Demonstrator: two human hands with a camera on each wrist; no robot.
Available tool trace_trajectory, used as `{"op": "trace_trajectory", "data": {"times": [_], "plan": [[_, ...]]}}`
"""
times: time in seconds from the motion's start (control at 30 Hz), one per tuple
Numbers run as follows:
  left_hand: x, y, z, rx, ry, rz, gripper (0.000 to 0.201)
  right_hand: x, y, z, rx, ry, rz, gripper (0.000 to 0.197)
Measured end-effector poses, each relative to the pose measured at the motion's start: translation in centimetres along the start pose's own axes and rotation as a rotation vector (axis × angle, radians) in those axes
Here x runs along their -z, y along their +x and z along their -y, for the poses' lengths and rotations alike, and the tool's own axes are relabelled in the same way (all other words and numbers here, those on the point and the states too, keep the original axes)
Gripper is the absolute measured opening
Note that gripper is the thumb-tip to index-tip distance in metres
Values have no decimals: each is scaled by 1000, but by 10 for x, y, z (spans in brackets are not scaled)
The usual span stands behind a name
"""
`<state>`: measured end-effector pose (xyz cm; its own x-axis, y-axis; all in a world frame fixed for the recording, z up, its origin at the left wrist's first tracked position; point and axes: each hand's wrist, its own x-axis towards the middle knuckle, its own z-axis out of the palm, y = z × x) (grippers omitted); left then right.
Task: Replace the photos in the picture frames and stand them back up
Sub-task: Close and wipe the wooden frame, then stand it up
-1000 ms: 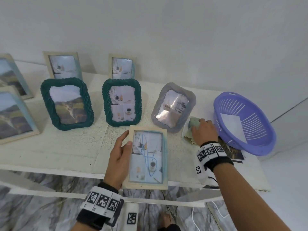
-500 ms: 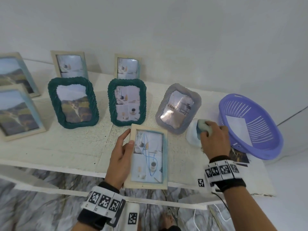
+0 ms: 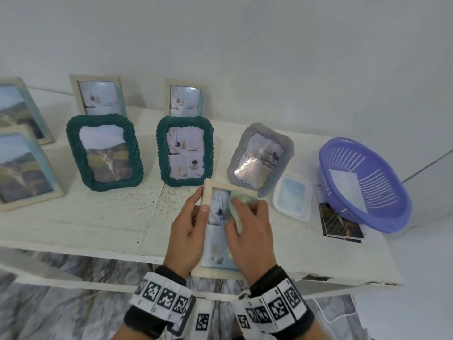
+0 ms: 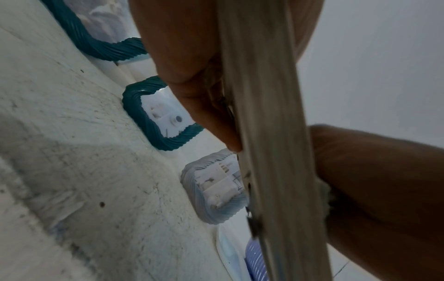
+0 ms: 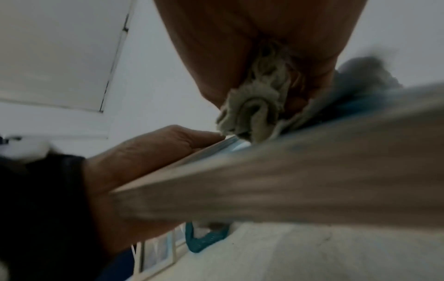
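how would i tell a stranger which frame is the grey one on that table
Start at the purple basket on the right end of the white table. Left of it lies a small white tub, and next comes the grey frame, standing. It alone is pale grey with ribbed, rounded edges; its neighbours are dark green or plain wood.

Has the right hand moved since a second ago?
Yes. The right hand left the tub beside the basket and went left onto the held frame, gripping a cloth.

Home-like room, white wall (image 3: 269, 45), worn white shelf (image 3: 85, 217), marble-patterned floor (image 3: 61, 315)
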<state>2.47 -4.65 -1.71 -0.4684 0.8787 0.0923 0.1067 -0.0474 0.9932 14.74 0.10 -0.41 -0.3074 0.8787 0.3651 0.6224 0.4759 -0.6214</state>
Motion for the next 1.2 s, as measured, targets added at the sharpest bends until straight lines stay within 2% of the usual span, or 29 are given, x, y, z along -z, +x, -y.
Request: {"op": "trace_trajectory", "data": {"times": [0.1,0.2,0.27,0.37,0.5,0.73,0.83,0.97,1.03,1.13,1.2], "plan": [[3,2,-1,-10,-10,12,42,-1,3,9,-58,113,68,44],[5,5,-5,-40,-22,7,41,2,6,16,28,178,144,51],[8,6,-6,-58,-42,-2,41,4,7,16,93,120,186,50],[9,6,-6,-77,-43,-31,42,4,8,12,152,-26,148,45],[7,6,-4,-68,-46,-39,42,-1,6,16,136,-46,90,37],[10,3,2,-31,-108,-57,37,6,-13,11,184,-45,169,35],[7,2,6,-23,-73,-43,40,5,-6,10,153,-108,97,31],[-3,-2,6,-39,-33,-30,47,2,17,13,77,-69,-43,24],[-3,-2,9,-51,-21,-35,47,1,16,16,105,-67,3,25],[2,-5,18,-36,-8,-28,49,7,6,9,190,-31,181,38],[3,-9,23,-33,-4,-17,48,16,5,3,250,-65,233,36]]}}
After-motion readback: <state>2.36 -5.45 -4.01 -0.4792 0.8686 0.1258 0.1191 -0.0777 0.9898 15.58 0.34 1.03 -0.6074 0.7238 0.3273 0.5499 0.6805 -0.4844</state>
